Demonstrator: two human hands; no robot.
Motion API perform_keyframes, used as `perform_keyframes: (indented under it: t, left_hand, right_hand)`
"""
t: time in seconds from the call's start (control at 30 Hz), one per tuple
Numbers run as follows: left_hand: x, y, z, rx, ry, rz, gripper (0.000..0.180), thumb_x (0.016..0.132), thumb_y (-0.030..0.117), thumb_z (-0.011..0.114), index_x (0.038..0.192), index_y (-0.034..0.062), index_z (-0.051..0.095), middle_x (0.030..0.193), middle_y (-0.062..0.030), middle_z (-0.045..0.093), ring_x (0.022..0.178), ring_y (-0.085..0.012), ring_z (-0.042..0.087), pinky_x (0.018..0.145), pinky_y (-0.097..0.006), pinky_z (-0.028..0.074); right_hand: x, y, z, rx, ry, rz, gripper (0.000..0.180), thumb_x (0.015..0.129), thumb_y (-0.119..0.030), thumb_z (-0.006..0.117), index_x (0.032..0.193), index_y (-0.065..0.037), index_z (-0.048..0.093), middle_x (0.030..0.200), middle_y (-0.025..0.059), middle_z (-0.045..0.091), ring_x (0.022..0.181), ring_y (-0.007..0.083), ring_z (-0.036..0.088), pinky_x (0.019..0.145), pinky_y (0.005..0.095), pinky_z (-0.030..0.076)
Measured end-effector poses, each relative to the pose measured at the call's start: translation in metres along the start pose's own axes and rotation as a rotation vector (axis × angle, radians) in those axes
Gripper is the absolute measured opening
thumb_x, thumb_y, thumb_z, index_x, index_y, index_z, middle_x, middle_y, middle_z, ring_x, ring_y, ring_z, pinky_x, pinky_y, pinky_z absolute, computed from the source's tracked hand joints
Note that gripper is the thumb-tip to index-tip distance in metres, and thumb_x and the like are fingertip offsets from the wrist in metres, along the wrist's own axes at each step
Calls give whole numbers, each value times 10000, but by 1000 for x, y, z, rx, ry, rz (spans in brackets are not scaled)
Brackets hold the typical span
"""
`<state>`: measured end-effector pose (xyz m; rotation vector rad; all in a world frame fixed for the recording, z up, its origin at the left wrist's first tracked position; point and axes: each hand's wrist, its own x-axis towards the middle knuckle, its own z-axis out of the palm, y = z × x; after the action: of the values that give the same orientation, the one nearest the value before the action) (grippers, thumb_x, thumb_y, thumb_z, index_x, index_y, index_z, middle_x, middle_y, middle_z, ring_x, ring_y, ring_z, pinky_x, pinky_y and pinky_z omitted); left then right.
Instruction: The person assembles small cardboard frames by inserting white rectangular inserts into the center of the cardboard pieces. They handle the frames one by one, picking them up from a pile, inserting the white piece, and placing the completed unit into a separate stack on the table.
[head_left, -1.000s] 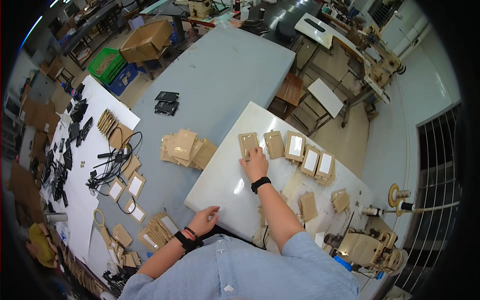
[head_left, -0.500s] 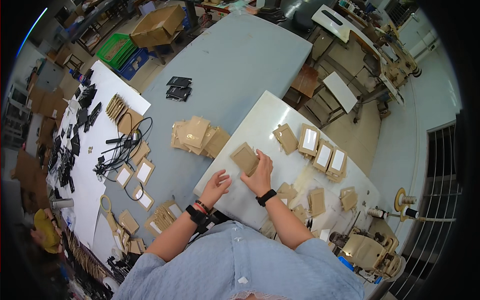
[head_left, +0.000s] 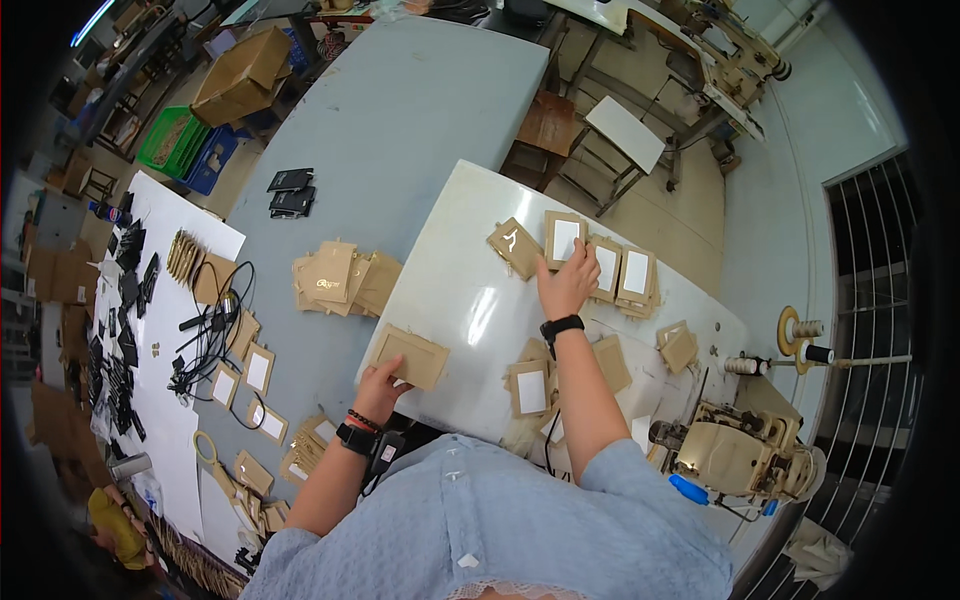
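Observation:
Between its thumb and fingers my left hand grips a flat tan card holder with a raised frame, low over the left edge of the white table. Farther off, my right hand reaches over the lower edge of a tan card holder with a white insert. Its thumb and fingers are apart; whether they touch that holder I cannot tell. To its left lies another tan holder with a shiny window, and to its right, more holders with white inserts lie stacked.
A loose pile of tan pieces and some black pieces lie on the grey table. Nearer me are more tan holders and a sewing machine at right. Tangled black cable lies at left.
My left hand has taken hold of the tan card holder, which has come nearer me. My right hand has left it and moved away to the holders with white inserts. The view has shifted.

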<state>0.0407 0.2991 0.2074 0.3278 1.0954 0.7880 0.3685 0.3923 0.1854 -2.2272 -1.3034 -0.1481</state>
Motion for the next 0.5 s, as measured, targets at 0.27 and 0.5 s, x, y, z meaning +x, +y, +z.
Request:
perform_keyframes:
  t: [0.27, 0.5]
  left_hand:
    - [3, -20, -10, 230, 18, -73, 350, 933, 181, 573, 1239, 24, 510, 1155, -88, 608, 1019, -225, 619, 832, -407, 532]
    - [10, -44, -28, 309, 55, -85, 379, 940, 205, 577, 1260, 21, 491, 1157, -101, 604, 1018, -229, 626, 840, -393, 550]
  right_hand:
    - [9, -2, -2, 91, -115, 181, 779, 710, -265, 764, 1342, -18, 380, 1241, 161, 525, 1149, 339, 465, 971, 464, 361]
    - [-11, -4, -44, 1566, -560, 594, 564, 853, -83, 673, 1333, -8, 386, 1152, 125, 555, 1004, 153, 548, 869, 291, 468]
